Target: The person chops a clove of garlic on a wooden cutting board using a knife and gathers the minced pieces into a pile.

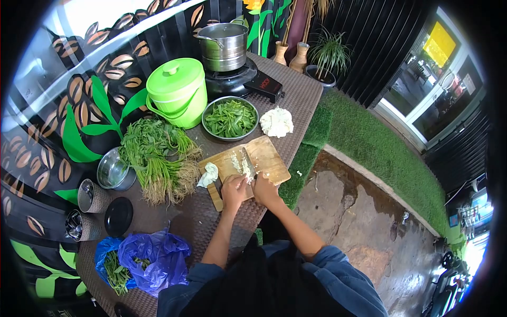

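Note:
My right hand (266,190) is closed round the handle of a knife (247,159), its blade lying across the wooden chopping board (270,157). Beside the blade, my left hand (233,190) has its fingers drawn together at finely chopped white bits (244,168) that look like garlic; what it pinches is hidden. A crumpled white cloth or bag (209,175) lies at the board's left edge. Behind the board stands a metal bowl of cut greens (231,119), with a bunched white cloth (277,122) to its right.
Leafy greens with roots (161,158) lie left of the board, near a metal bowl (114,170). A lidded green bucket (179,94) and a pot (224,47) on a gas stove (232,83) stand behind. Blue plastic bags (153,259) sit at the front left.

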A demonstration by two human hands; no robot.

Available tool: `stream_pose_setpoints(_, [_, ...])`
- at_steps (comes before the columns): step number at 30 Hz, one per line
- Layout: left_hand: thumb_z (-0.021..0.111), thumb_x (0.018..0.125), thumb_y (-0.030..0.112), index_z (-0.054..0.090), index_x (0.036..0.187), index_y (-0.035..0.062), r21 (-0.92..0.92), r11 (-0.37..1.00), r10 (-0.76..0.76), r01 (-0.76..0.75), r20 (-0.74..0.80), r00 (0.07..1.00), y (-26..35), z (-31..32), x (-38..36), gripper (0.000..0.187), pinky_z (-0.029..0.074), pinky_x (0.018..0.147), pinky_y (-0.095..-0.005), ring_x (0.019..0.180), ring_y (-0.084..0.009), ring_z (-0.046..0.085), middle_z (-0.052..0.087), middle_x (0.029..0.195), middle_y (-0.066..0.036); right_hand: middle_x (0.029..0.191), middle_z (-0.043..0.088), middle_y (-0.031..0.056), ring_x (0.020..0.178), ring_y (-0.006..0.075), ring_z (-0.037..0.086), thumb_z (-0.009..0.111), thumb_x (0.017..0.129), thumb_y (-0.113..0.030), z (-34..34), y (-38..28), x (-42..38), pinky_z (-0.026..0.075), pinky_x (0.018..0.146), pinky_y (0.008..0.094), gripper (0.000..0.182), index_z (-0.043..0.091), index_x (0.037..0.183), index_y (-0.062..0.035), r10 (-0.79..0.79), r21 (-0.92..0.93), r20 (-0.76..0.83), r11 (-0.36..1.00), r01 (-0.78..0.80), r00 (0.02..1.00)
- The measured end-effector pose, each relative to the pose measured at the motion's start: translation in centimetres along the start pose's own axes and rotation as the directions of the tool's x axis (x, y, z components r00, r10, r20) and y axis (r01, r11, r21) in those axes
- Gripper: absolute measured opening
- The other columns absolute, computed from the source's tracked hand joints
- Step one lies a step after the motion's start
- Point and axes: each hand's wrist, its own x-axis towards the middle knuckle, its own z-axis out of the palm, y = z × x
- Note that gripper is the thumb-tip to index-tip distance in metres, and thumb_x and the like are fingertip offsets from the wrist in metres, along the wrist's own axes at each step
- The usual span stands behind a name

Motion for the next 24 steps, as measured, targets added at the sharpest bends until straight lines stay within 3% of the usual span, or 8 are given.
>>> stream_pose_setpoints(4, [0.067,0.076,0.007,0.070,0.090,0.0026,-0.063,0.995,-0.076,0.074,-0.022,0.997,-0.3,0.1,-0.3,0.015,0.047,0.063,-0.0340,0.067,-0.0249,0.059,0.064,0.076,-0.012,0.080,0.064,0.0278,0.079,0.0410,0.065,0.049,0.088,-0.029,1.3,-1.7,-2.7,0.052,0.071,0.0484,0.046,0.039,0.115,0.0066,0.116,0.065,-0.050,0.991,-0.113,0.992])
stream_pose_setpoints(12, [0.068,0.073,0.003,0.069,0.087,0.0000,-0.125,0.988,-0.092,0.091,-0.001,0.996,-0.9,0.1,-0.2,0.014,0.047,0.060,-0.0336,0.062,-0.0252,0.058,0.064,0.073,-0.013,0.079,0.064,0.0272,0.077,0.0410,0.065,0.046,0.089,-0.029,-0.1,-1.6,-1.5,0.053,0.069,0.0469,0.046,0.038,0.112,0.0094,0.077,0.048,-0.008,0.996,-0.076,0.997])
stream_pose_setpoints(14, [0.068,0.072,0.002,0.068,0.087,-0.0010,-0.205,0.965,-0.161,0.165,0.034,0.986,-0.8,-0.1,-0.1,0.015,0.048,0.061,-0.0320,0.062,-0.0235,0.059,0.064,0.074,-0.013,0.079,0.064,0.0270,0.079,0.0410,0.065,0.046,0.089,-0.030,1.1,-2.1,-2.2,0.053,0.070,0.0475,0.046,0.038,0.112,0.0091,0.092,0.056,-0.007,0.994,-0.091,0.996])
stream_pose_setpoints(20, [0.065,0.074,-0.002,0.069,0.088,-0.0005,-0.199,0.978,-0.058,0.056,-0.005,0.998,-0.9,0.0,-0.1,0.015,0.049,0.060,-0.0268,0.065,-0.0172,0.060,0.067,0.085,-0.012,0.082,0.063,0.0285,0.080,0.0404,0.065,0.045,0.090,-0.029,0.9,0.3,0.2,0.051,0.069,0.0492,0.043,0.040,0.113,0.0065,0.086,0.073,0.036,0.993,-0.089,0.996])
stream_pose_setpoints(22, [0.065,0.074,-0.002,0.069,0.088,-0.0006,-0.230,0.970,-0.081,0.075,-0.017,0.997,-0.8,-0.2,-0.1,0.014,0.049,0.061,-0.0266,0.067,-0.0174,0.061,0.067,0.087,-0.012,0.080,0.062,0.0283,0.067,0.0375,0.065,0.045,0.090,-0.028,-0.1,2.7,1.4,0.051,0.061,0.0470,0.038,0.046,0.104,0.0064,-0.138,0.152,-0.057,0.978,0.145,0.989])
stream_pose_setpoints(23, [0.066,0.074,-0.002,0.069,0.088,-0.0007,-0.264,0.960,-0.106,0.095,-0.029,0.994,-0.7,-0.3,0.0,0.014,0.049,0.062,-0.0264,0.068,-0.0176,0.061,0.067,0.089,-0.012,0.080,0.062,0.0283,0.067,0.0375,0.065,0.045,0.090,-0.028,-1.2,3.7,1.4,0.051,0.061,0.0470,0.038,0.046,0.104,0.0064,-0.141,0.153,-0.059,0.977,0.148,0.988])
stream_pose_setpoints(24, [0.066,0.074,-0.002,0.069,0.088,-0.0007,-0.265,0.960,-0.103,0.090,-0.032,0.994,-0.4,-0.5,0.2,0.014,0.049,0.062,-0.0264,0.068,-0.0176,0.061,0.067,0.089,-0.012,0.078,0.062,0.0281,0.059,0.0357,0.063,0.045,0.090,-0.028,-4.0,3.6,0.6,0.051,0.057,0.0454,0.036,0.047,0.100,0.0065,-0.090,0.348,0.082,0.936,0.056,0.993])
